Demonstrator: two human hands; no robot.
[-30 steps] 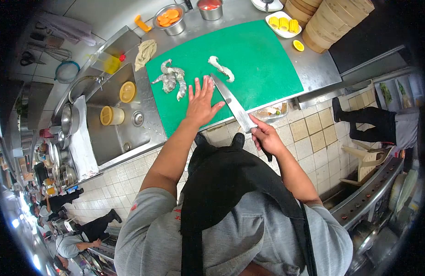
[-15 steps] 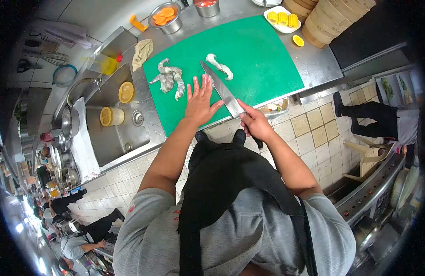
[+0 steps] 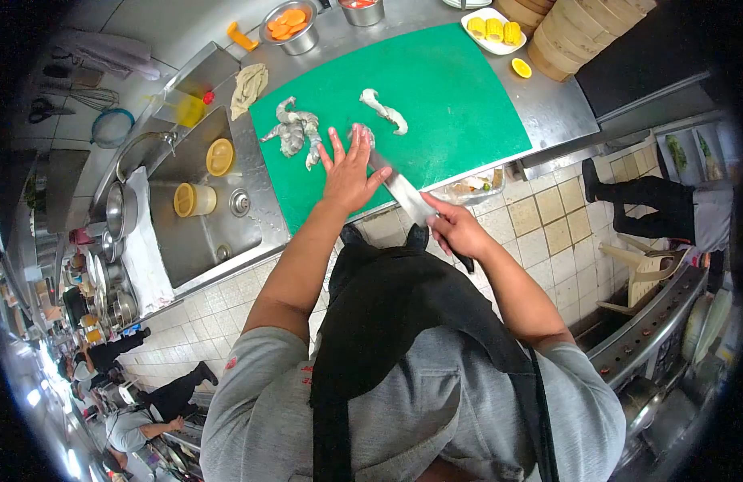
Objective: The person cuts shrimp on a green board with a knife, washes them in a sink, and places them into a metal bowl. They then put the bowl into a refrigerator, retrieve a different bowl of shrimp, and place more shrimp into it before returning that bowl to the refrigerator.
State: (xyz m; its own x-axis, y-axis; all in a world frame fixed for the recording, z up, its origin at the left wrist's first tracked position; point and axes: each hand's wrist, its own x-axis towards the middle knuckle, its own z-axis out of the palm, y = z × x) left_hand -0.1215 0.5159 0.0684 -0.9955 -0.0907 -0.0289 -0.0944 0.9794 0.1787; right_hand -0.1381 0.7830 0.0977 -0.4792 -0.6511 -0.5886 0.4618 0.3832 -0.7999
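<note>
My left hand (image 3: pixel 351 178) lies flat with its fingers spread on the green cutting board (image 3: pixel 460 88). A greyish piece, apparently a shrimp, shows at its fingertips and is mostly covered. In my right hand (image 3: pixel 461 230) is the black handle of a kitchen knife (image 3: pixel 407 197). The blade slants up and left, its tip end beside or under my left fingers, so the tip is hidden. To the left of that hand rests a small pile of grey shrimp (image 3: pixel 293 132). A paler peeled shrimp (image 3: pixel 382 111) lies farther back on the board.
A steel sink (image 3: pixel 206 237) is on the left, with a cloth (image 3: pixel 249 88) near its corner. Behind the board stand a bowl of carrot slices (image 3: pixel 289 32), a plate of corn (image 3: pixel 493 34) and bamboo steamers (image 3: pixel 584 36). Below the edge is a clear container (image 3: pixel 472 189).
My right hand has drawn the knife back toward my body and slightly right. More of the blade's tip end is now behind my left fingers. My left hand stays nearly in place.
</note>
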